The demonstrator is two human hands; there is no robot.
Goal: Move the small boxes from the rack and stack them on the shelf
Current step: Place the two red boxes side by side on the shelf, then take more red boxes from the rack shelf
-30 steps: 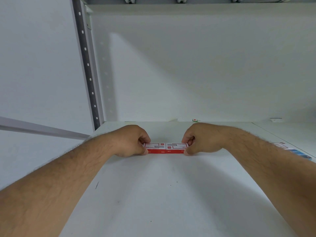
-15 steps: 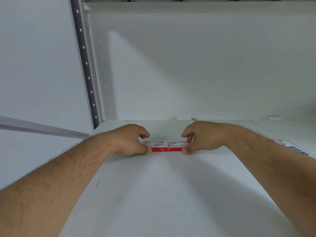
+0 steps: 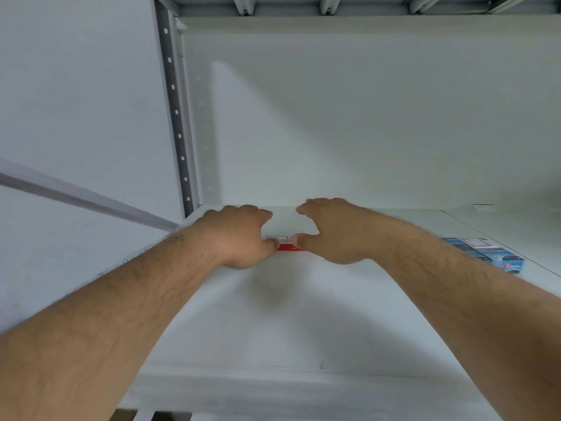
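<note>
A low row of small red and white boxes (image 3: 286, 244) lies on the white shelf (image 3: 288, 323), deep inside it. Only a short middle stretch of the row shows between my hands. My left hand (image 3: 239, 238) is over the row's left end, with its fingers lifted and spread from the thumb. My right hand (image 3: 331, 232) mirrors it over the right end. Both thumb tips sit at the boxes' front face, and neither hand's fingers curl around them. The ends of the row are hidden under my hands.
A flat blue printed box (image 3: 485, 253) lies on the shelf at the right, beside my right forearm. A perforated grey upright (image 3: 176, 117) stands at the shelf's left rear corner. The white back wall rises behind the boxes. The shelf's front lip (image 3: 303, 390) is near me.
Both hands have let go of their pinch on the row's ends. Their fingers have risen and spread, and the hands have moved closer together, covering more of the boxes.
</note>
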